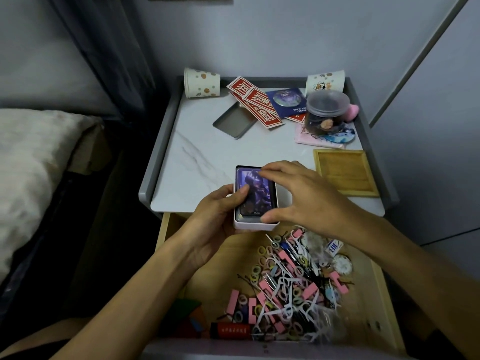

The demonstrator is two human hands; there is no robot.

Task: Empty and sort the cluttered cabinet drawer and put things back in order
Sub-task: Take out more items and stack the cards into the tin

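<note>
My left hand holds a small white box above the far edge of the open drawer. A stack of purple picture cards lies in the box. My right hand hovers over the cards, thumb at their near edge and fingertips at their far edge. The drawer below holds a heap of hair ties, pink clips, white floss picks and bobby pins. An orange tube lies at its near edge.
On the white cabinet top lie a metal tin lid, red cards, a blue pouch, a plastic jar, a wooden tray and two paper cups. A bed is left.
</note>
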